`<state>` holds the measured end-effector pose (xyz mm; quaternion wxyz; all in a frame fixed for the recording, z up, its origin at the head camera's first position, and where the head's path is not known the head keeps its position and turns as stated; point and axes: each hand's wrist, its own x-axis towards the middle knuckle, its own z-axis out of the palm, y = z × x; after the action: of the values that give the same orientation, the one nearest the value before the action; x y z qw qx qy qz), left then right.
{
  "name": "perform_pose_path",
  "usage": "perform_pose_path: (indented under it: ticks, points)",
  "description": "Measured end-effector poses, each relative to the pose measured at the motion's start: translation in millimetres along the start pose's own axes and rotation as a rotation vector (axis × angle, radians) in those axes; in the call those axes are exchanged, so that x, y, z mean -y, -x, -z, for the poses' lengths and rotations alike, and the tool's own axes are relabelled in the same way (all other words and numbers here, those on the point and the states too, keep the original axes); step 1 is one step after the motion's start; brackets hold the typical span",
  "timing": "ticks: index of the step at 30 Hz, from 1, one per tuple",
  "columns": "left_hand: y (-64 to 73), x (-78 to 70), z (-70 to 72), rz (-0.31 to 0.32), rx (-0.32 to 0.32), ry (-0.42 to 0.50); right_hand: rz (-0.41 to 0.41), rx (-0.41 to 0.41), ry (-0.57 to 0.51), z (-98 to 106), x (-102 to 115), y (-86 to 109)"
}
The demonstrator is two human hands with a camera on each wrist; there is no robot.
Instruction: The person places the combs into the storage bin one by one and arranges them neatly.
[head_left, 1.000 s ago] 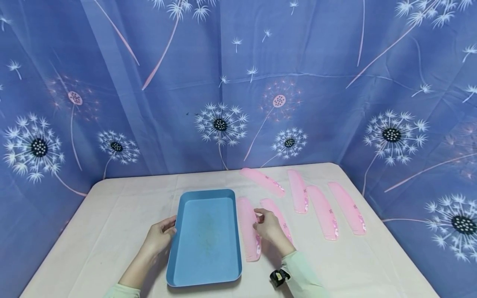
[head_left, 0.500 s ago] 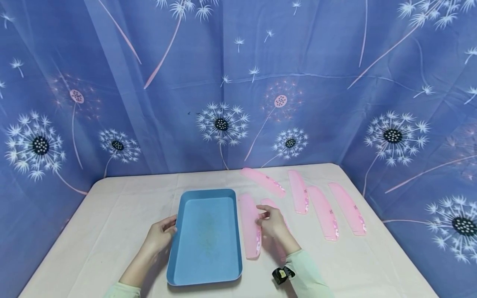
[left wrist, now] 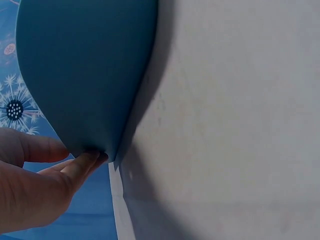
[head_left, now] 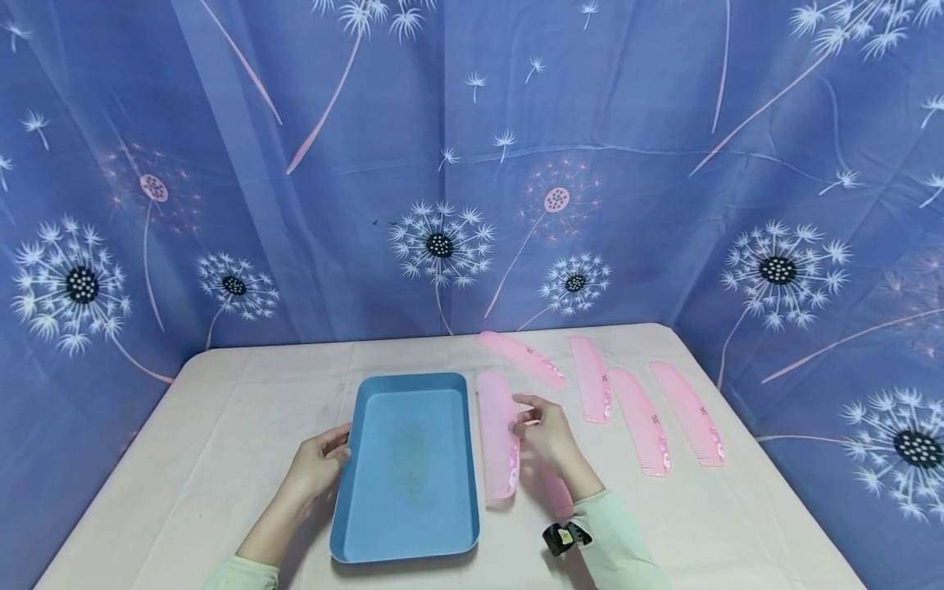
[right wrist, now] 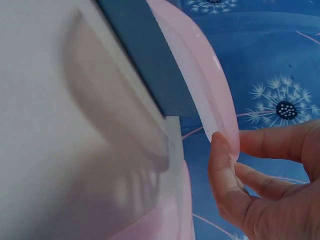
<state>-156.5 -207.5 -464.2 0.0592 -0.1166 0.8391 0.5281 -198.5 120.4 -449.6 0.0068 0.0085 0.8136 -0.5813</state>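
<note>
In the head view, a pink comb point(head_left: 496, 430) is held up beside the right wall of a blue tray point(head_left: 413, 459). My right hand point(head_left: 549, 434) pinches this comb by its spine edge; the right wrist view shows the thumb and fingers around the comb point(right wrist: 215, 75), its shadow falling on the table. On the tray's other side my left hand point(head_left: 317, 467) grips the left wall, and the left wrist view shows fingertips at the tray's edge point(left wrist: 90, 75). A second comb point(head_left: 556, 492) lies partly hidden beneath my right hand and forearm.
Further combs lie on the white table point(head_left: 243, 434) to the right and back: a slanted comb point(head_left: 519, 358), an upright-lying comb point(head_left: 590, 377), and two more, a comb point(head_left: 640, 422) and a comb point(head_left: 687, 414). A patterned blue curtain point(head_left: 332, 246) surrounds the table.
My right hand has raised the pink comb off the table and shifted slightly right and away from me. The left hand and the tray stay nearly the same.
</note>
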Motion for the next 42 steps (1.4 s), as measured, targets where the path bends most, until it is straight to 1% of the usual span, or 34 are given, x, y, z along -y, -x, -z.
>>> perform_pose_path:
  ticks: [11,18,21,28,32,35,38,42]
  points:
    - [-0.3,0.5,0.3,-0.006,0.003,0.004,0.005,0.021,-0.127,-5,16,3.8]
    - [0.1,1.1,0.2,-0.006,0.000,-0.003,-0.005,0.059,-0.193,-14,19,4.2]
    - [0.5,0.8,0.3,-0.015,0.003,-0.003,-0.015,0.079,-0.213,-19,24,7.6]
    - [0.3,1.7,0.4,-0.024,0.001,0.009,0.057,0.158,-0.260,-31,21,11.2]
    - [0.0,1.5,0.4,-0.032,0.002,0.004,0.016,0.181,-0.271,-41,24,13.7]
    - [-0.4,1.9,0.4,-0.014,-0.003,0.001,-0.006,0.194,-0.271,-47,25,14.8]
    - [-0.2,1.6,0.5,-0.011,-0.003,0.002,-0.010,0.204,-0.284,-54,27,16.2]
    - [0.0,1.3,0.5,-0.026,0.000,0.003,-0.013,0.214,-0.302,-61,29,17.3]
